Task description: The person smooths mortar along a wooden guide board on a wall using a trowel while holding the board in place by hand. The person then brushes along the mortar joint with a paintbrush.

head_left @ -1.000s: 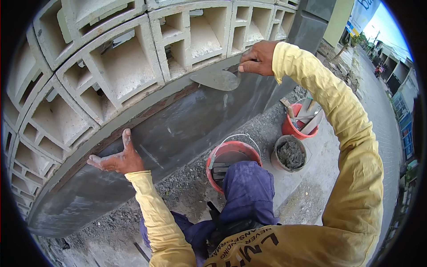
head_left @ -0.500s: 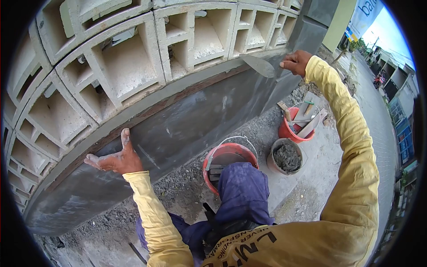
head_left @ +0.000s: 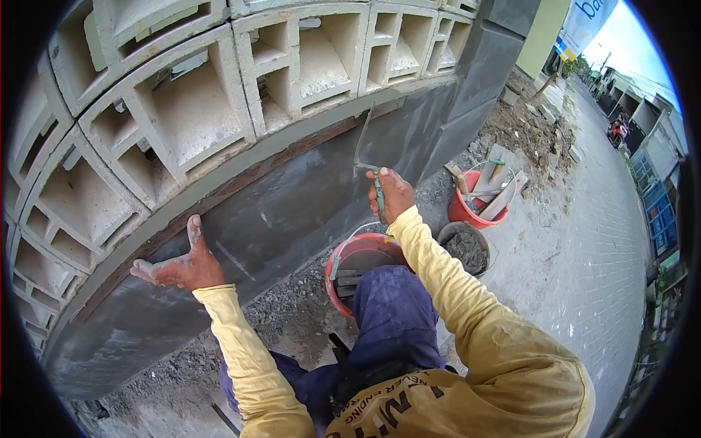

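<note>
My right hand (head_left: 396, 194) grips the green handle of a trowel (head_left: 363, 139). Its thin blade is seen nearly edge-on, pointing up by the top of the grey plastered wall (head_left: 314, 186); whether it touches cannot be told. My left hand (head_left: 191, 266) is at the wall further left, thumb up and fingers stretched out, holding nothing. Between the hands, a reddish-brown strip of bare brick (head_left: 274, 162) runs just under the ledge. Below my right hand is a red bucket (head_left: 333, 281) with grey tools inside.
Pale openwork blocks (head_left: 193, 109) rise above the ledge. A bucket of grey mortar (head_left: 467, 248) sits beside another red bucket (head_left: 458, 213) holding tools and boards. Gravel (head_left: 292, 310) lines the wall's foot. Rubble (head_left: 537, 124) lies further off, beside a paved street (head_left: 599, 219).
My right hand has come left and down, closer to me, from the wall's far end with the trowel. The blade has turned from flat to edge-on. My left hand keeps its pose.
</note>
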A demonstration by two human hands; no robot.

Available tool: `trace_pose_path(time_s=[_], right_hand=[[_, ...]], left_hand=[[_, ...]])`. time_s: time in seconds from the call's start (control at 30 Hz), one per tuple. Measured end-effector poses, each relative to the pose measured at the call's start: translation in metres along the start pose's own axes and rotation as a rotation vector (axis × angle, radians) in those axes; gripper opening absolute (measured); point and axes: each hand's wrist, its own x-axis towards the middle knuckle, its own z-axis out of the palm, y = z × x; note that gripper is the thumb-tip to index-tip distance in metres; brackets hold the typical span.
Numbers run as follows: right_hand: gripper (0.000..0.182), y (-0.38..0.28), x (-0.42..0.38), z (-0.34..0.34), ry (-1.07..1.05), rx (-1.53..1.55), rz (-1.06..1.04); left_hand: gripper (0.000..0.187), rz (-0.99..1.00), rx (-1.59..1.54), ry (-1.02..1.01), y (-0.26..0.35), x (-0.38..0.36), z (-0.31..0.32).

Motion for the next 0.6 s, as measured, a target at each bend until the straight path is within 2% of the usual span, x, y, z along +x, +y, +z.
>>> trace_pose_path(time_s=[0.13, 0.23, 0.3, 0.4, 0.47, 0.53, 0.6], right_hand=[[0.038, 0.007, -0.032, 0.027, -0.239, -0.144, -0.022], [0.034, -0.001, -0.039, 0.04, -0.496, -0.289, 0.075], [0.031, -0.02, -0.036, 0.039, -0.562, -0.49, -0.168], [0.032, -0.082, -0.023, 0.021, -0.566, -0.897, -0.52], [0.035, -0.119, 0.0, 0.001, -0.579, -1.153, -0.741], [0.038, -0.156, 0.018, -0.01, -0.53, -1.398, -0.856], [0.038, -0.188, 0.035, -0.012, -0.547, -1.58, -0.845]], left_hand=[[0.125, 0.004, -0.069, 0.01, -0.005, 0.0, 0.004], [0.122, -0.011, -0.024, 0.001, -0.001, 0.0, 0.002], [0.117, 0.006, 0.022, -0.001, -0.002, 0.0, 0.0], [0.127, 0.038, 0.089, -0.009, -0.016, 0.0, 0.003], [0.12, 0.052, 0.065, 0.0, -0.015, 0.0, 0.004], [0.116, 0.068, 0.043, 0.007, -0.015, 0.001, 0.005], [0.114, 0.083, 0.022, 0.011, -0.019, 0.001, 0.007]])
